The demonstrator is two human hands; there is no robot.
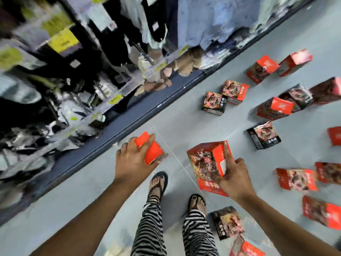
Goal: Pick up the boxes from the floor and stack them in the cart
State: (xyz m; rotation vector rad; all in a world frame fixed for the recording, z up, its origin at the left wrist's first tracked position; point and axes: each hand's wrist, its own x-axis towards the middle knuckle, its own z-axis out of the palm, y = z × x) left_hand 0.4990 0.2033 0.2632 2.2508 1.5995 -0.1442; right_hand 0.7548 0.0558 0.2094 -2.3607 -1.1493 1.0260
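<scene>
While each of the hands has a box in it, neither box has reached the cart, which is nowhere in this view. The left hand (135,159) curls its fingers over the top of a plain red box (151,151), held clear of the floor near the foot of the shelving. The right hand (234,175) grips a printed box (206,161) at one corner, fingers wrapped round its side. A red panel with lettering shows just below it. I cannot tell whether that is the same box's lower face or a second box clamped beneath. Under the hands are the person's sandalled feet (158,183) and striped trousers (198,233), on the grey floor (184,119).

Further out, most of the work looks undone. One dark box (227,223) lies just beside the right foot. A black-sided pair (215,103) sits touching, well ahead. A dozen or more scattered boxes (275,109) spread to the right, some upright, some tipped, several blurred. The shelving (73,80) along the left is too smeared to read.

My judgement is that this is a pick-up-and-carry step in an early or middle round. With the cart unseen, how many boxes are stacked cannot be said.
</scene>
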